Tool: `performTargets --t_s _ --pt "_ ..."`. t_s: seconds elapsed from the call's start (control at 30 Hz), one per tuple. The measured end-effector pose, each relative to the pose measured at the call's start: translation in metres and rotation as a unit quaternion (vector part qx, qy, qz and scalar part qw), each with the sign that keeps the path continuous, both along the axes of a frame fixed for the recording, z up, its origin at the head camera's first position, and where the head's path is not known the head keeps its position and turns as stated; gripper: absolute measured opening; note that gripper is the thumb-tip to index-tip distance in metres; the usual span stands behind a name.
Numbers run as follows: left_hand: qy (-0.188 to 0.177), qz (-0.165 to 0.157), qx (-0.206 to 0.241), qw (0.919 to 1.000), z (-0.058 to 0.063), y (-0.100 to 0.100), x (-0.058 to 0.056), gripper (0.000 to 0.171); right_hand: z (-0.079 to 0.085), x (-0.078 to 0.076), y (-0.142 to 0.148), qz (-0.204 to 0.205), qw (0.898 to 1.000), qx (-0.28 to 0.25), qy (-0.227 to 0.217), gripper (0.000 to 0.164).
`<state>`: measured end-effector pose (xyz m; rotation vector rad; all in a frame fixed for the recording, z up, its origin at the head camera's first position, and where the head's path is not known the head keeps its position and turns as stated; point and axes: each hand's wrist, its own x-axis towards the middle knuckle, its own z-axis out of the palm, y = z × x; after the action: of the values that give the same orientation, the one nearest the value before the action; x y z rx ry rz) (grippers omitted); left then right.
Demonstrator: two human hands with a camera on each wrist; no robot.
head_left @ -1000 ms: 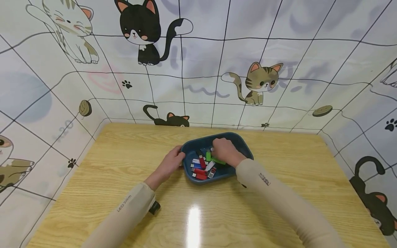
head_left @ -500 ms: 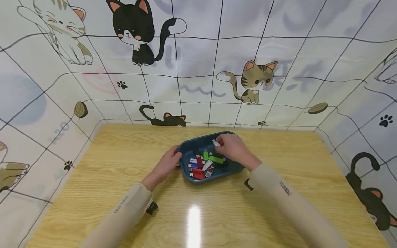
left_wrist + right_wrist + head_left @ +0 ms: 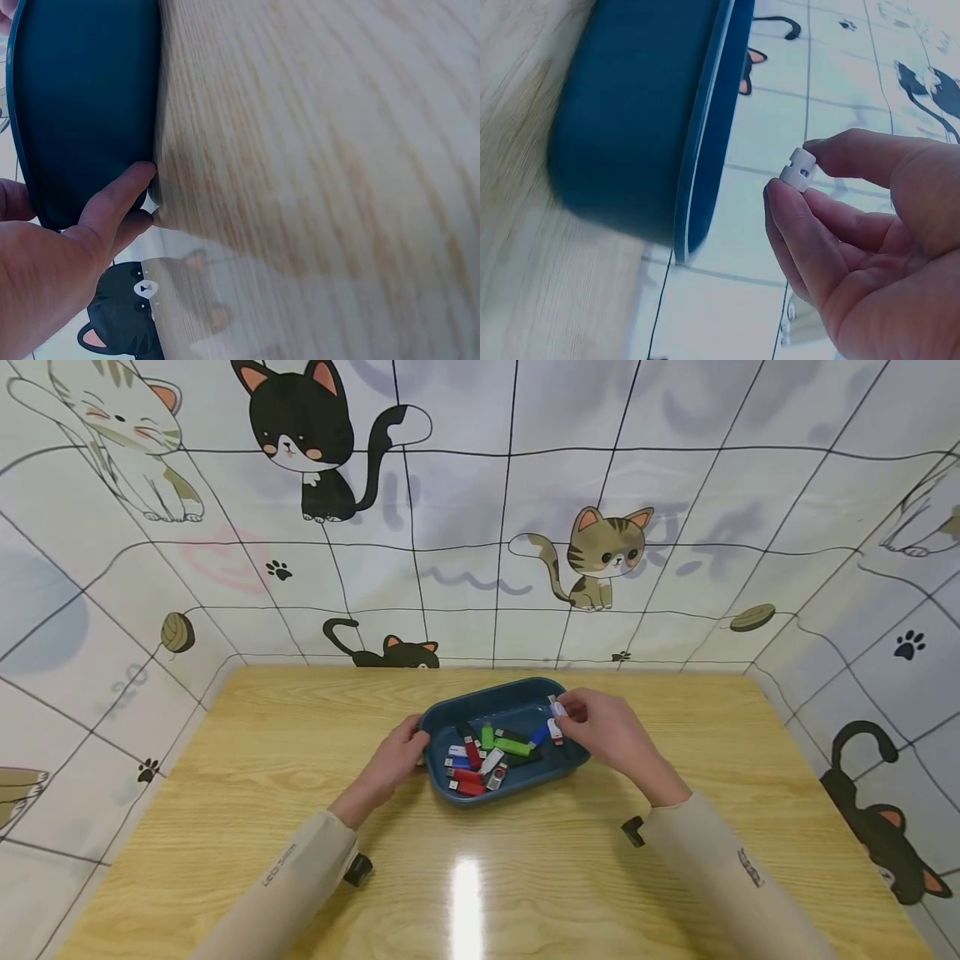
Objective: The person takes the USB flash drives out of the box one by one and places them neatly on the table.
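A dark blue plastic tub point(image 3: 498, 706) sits on the wooden table with several USB flash drives in it. At its left end my left hand point(image 3: 393, 755) grips the rim, thumb on top; the left wrist view shows fingers point(image 3: 120, 199) along the outside wall. Over the tub's right end, my right hand point(image 3: 611, 731) pinches a white USB flash drive point(image 3: 798, 169) between thumb and fingertips. Close below those fingertips in the head view is a white and red flash drive point(image 3: 555, 732). A light green one point(image 3: 512, 747) lies mid-tub, and red ones point(image 3: 467, 788) lie toward the front left.
The wooden table point(image 3: 540, 868) meets a cat-print wall covering point(image 3: 465, 510) at the back and sides. Black wrist-worn devices show beside the left sleeve point(image 3: 307, 868) and the right sleeve point(image 3: 705, 843).
My right hand rises from among the flash drives and moves right, now pinching a white one. A white and red drive comes into view by it. The left hand keeps its grip on the tub.
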<state>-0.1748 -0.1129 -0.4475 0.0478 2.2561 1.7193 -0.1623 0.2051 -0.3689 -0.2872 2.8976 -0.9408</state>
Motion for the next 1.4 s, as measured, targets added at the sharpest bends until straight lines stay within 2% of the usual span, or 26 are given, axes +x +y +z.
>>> performTargets --t_s 0.33,0.67,0.83,1.03,1.27,1.4 --pt "-0.001 -0.001 0.006 1.0 0.001 -0.001 0.002 0.049 0.004 0.021 0.039 -0.041 0.999 -0.001 0.015 0.037" --pt "0.001 -0.007 0.003 1.0 0.0 -0.002 0.0 0.05 -0.016 0.027 0.074 -0.06 0.998 0.027 0.008 0.039" --pt "-0.003 -0.009 0.008 0.9999 -0.002 -0.002 -0.001 0.05 -0.031 0.026 0.085 -0.068 0.996 0.052 -0.001 0.034" --pt "-0.002 -0.005 0.011 0.9999 -0.004 -0.004 -0.001 0.05 -0.048 0.017 0.091 -0.072 0.993 0.084 -0.042 0.033" --pt "-0.001 -0.001 0.019 0.9998 -0.005 -0.003 -0.001 0.05 -0.056 0.01 0.095 -0.07 0.986 0.123 -0.085 0.033" --pt "0.004 0.002 0.016 0.9999 -0.007 -0.003 -0.001 0.05 -0.059 0.01 0.095 -0.072 0.984 0.134 -0.093 0.033"
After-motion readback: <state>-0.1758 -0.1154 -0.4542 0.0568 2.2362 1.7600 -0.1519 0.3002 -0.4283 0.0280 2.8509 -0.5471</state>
